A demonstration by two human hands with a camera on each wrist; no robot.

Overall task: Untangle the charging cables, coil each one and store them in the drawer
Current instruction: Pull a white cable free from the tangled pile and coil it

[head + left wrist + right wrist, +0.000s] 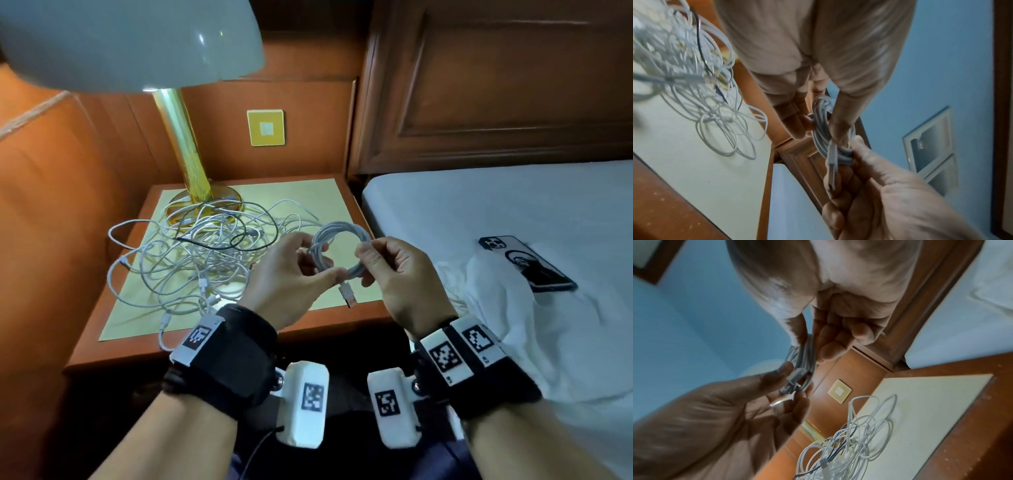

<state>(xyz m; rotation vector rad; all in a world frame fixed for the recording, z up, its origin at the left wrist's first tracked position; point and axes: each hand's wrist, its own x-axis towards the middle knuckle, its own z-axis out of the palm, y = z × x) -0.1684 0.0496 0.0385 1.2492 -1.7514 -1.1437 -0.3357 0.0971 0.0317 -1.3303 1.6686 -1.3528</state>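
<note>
A white charging cable wound into a small coil [342, 233] hangs in the air over the nightstand's front right corner. My left hand [322, 265] pinches the coil's lower left side, and my right hand [366, 260] pinches its right side. The coil's USB plug [347, 295] dangles below the left thumb. The same coil [821, 129] shows between both hands in the left wrist view and again [804, 356] in the right wrist view. A tangle of white cables [205, 253] with one thin black cable [219, 241] lies on the nightstand. No drawer is in view.
The wooden nightstand [308, 195] has a cream top. A brass lamp [186, 154] with a grey shade stands at its back left, cables around its base. A bed [496, 205] with a white sheet lies to the right, a phone [527, 263] on it. A yellow wall switch [266, 127] sits behind.
</note>
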